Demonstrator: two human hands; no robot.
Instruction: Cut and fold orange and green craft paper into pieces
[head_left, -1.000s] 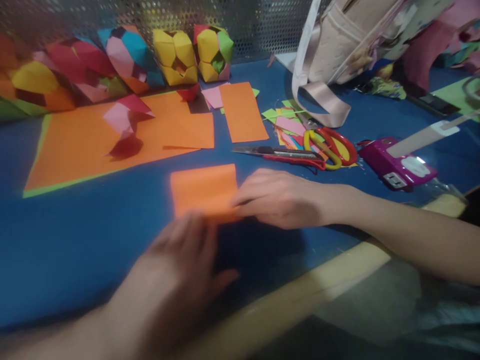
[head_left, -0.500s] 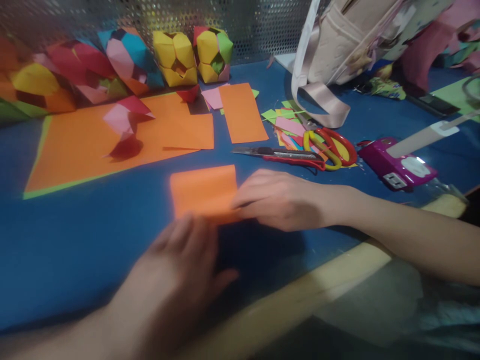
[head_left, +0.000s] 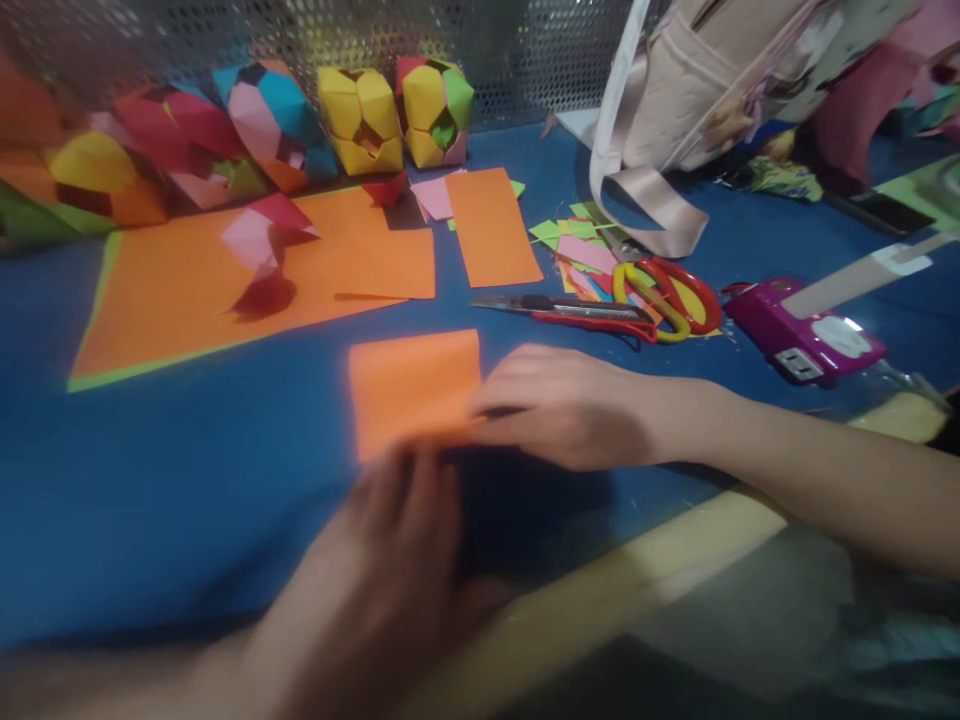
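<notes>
Head view: a small orange sheet [head_left: 416, 385] lies mid-scene on the blue tabletop [head_left: 187, 450]. From what I can see, the right hand [head_left: 574, 410] pinches its near right corner between thumb and fingers. The left hand [head_left: 390, 560], blurred, has its fingertips at the near edge; I can't tell whether they grip or only press. Farther right sit a box cutter [head_left: 577, 306] and scissors [head_left: 679, 326]. On the far left, folded paper shapes [head_left: 345, 110] stand behind a large orange sheet [head_left: 165, 290].
</notes>
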